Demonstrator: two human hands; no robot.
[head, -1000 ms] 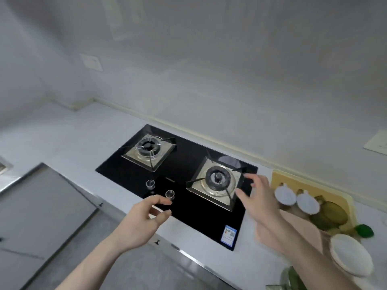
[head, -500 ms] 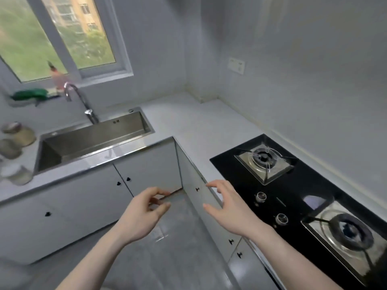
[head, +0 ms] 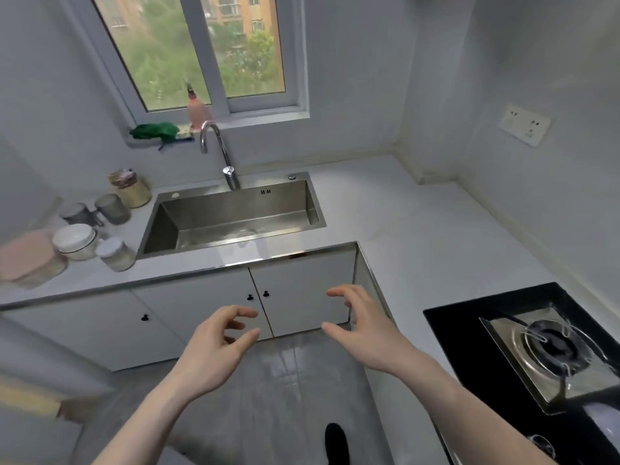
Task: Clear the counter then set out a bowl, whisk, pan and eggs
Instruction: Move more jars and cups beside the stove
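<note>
Both hands are hovering in the air in front of the white cabinet doors [head: 295,293], holding nothing. The left hand [head: 214,350] is hanging with its fingers [head: 243,312] loosely curled and apart, thumb out toward the right, touching nothing. The right hand [head: 365,333] is reaching forward with its fingers [head: 339,292] spread and slightly bent, also gripping nothing. The pale L-shaped surface [head: 402,223] is running along the window wall and turning down the right side. A steel sink [head: 231,216] is sitting sunk into it below the window [head: 204,48], with a curved tap [head: 218,152] standing at its back edge. Left of the sink, a cluster of lidded jars [head: 97,226] is standing on the surface, with a blurred pink container [head: 30,256] just beside them at the frame's edge. On the sill a pink bottle [head: 198,112] is standing near a green cloth [head: 154,130]. At the lower right a black hob [head: 469,330] is lying in the surface, one steel burner [head: 550,350] showing. A wall socket [head: 523,124] is sitting above the corner. No bowl, whisk, pan or eggs are showing anywhere on the surface in this view. A dark shoe tip [head: 337,443] is showing on the grey floor [head: 268,397] below.
</note>
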